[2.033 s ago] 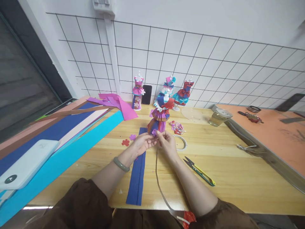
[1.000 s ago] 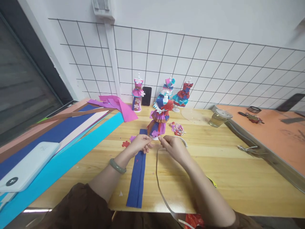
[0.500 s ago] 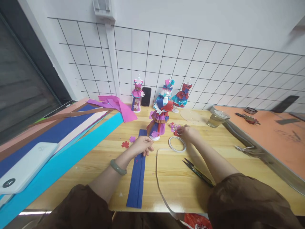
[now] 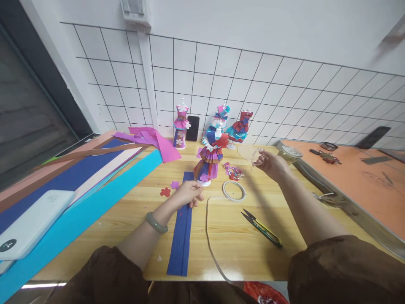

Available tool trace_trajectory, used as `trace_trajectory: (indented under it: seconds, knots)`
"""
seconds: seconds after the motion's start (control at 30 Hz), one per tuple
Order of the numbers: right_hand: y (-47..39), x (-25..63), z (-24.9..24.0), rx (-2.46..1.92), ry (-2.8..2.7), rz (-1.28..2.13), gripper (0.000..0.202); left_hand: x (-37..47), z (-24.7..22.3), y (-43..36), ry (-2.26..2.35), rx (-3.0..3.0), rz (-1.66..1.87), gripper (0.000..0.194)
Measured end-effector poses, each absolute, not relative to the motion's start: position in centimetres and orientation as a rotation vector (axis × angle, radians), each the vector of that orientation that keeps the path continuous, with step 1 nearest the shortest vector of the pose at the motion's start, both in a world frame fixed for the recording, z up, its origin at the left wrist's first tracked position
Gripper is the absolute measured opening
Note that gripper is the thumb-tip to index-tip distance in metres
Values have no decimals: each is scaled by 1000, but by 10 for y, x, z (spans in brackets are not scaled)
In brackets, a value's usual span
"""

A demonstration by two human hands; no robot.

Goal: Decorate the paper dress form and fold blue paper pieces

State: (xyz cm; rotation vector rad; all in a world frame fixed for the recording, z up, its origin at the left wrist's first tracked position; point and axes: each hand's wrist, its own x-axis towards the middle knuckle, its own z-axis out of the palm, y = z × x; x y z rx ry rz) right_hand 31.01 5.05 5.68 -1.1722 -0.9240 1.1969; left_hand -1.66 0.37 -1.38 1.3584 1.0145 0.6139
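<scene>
My right hand (image 4: 272, 164) is raised above the right part of the table, its fingers closed on a thin beaded strand (image 4: 255, 157). My left hand (image 4: 190, 194) rests over the top of a dark blue paper strip (image 4: 180, 242), beside the base of the front dressed figurine (image 4: 212, 154); its fingers are pinched together, and what they hold, if anything, is hidden. A pile of beads (image 4: 234, 172) lies right of that figurine, with a white tape ring (image 4: 234, 191) below it. Red (image 4: 165, 192) and purple (image 4: 174, 185) paper flowers lie left of my left hand.
Thread snips (image 4: 262, 228) lie at front right. Three more figurines and a phone (image 4: 192, 128) stand by the wall. Coloured paper strips (image 4: 120, 185) and a white power bank (image 4: 38, 223) cover the left. A lidded cup (image 4: 289, 155) stands at the back right.
My right hand has lifted from the bead pile and moved right, now with a beaded strand in its fingers. My left hand has stayed in place.
</scene>
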Motion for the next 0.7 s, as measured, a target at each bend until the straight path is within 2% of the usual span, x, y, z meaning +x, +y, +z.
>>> trace_trajectory:
  seconds: [0.27,0.47,0.57,0.7]
  knots:
    - [25,284,59,-909,-782,1644,10,-15,-13,1,944,1372,565,28]
    - [-11,220,49,-746,-679,1969,11,-11,-5,-9,707,1332,539,50]
    - [-29,189,41,-733,-680,2035,11,-9,-1,-13,551,1271,548,54]
    - [-39,167,30,-786,-776,1952,14,-8,0,-15,424,1251,549,49]
